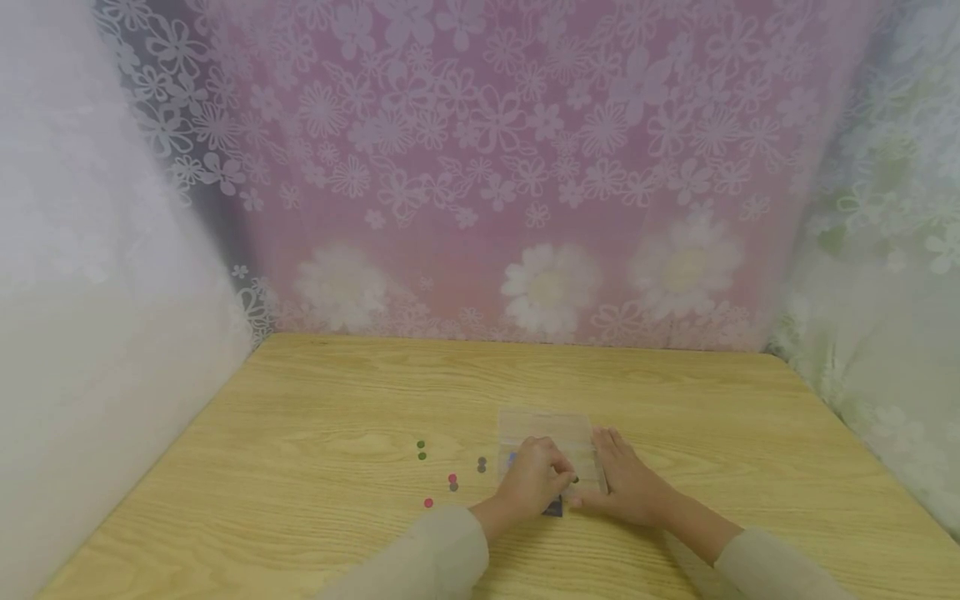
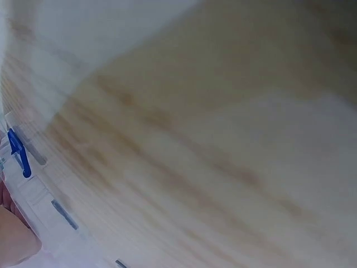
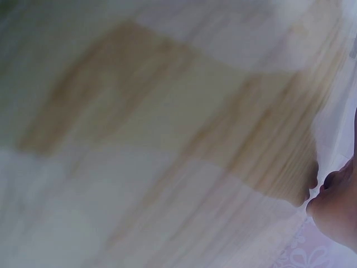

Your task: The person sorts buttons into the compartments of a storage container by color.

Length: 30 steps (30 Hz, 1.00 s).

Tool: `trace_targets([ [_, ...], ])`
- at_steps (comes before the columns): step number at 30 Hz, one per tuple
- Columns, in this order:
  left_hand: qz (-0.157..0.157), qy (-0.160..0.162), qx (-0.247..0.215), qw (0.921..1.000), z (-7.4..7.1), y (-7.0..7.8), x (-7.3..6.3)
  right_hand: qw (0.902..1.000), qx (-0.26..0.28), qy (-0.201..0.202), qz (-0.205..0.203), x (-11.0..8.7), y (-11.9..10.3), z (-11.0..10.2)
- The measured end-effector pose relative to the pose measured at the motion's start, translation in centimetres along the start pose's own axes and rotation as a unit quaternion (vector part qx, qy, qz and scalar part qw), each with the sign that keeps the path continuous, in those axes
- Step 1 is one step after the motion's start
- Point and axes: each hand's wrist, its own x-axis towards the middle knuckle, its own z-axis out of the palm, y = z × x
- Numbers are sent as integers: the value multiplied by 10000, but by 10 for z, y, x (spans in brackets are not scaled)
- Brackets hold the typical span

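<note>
A clear plastic box [image 1: 547,422] lies on the table in front of me, partly covered by my left hand [image 1: 534,479]. My left thumb and forefinger pinch a small dark green disc [image 1: 575,479] above its right part. My right hand [image 1: 633,487] rests along the box's right side, fingers straight and thumb spread toward the near edge. A blue piece [image 1: 512,459] shows by the left hand, and a blue clip-like part [image 2: 19,153] sits on the clear plastic in the left wrist view. Under the left hand a dark flat piece [image 1: 553,507] peeks out. The right hand's fingers [image 3: 337,206] are only partly visible in the right wrist view.
Left of the box, several small discs lie on the wooden table [image 1: 360,392]: green discs [image 1: 422,450], red discs [image 1: 428,502] and grey discs [image 1: 482,464]. A pink flowered curtain [image 1: 487,167] hangs behind the table, with pale curtains at both sides.
</note>
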Motion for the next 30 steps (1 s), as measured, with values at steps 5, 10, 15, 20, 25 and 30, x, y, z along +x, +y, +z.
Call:
trace_targets([
  [5, 40, 13, 42, 10000, 2, -2, 1, 10000, 6, -24, 35, 1, 0, 0],
  [10, 58, -33, 83, 9999, 2, -2, 1, 10000, 23, -36, 45, 0, -2, -1],
  [15, -20, -77, -22, 10000, 1, -2, 1, 10000, 15, -34, 44, 0, -1, -1],
  [20, -95, -88, -217, 9997, -2, 0, 0, 10000, 4, -23, 68, 1, 0, 0],
  [25, -61, -18, -81, 9999, -9, 2, -2, 10000, -1, -27, 74, 1, 0, 0],
  [30, -2, 42, -11, 10000, -15, 2, -2, 10000, 20, -13, 72, 1, -1, -1],
])
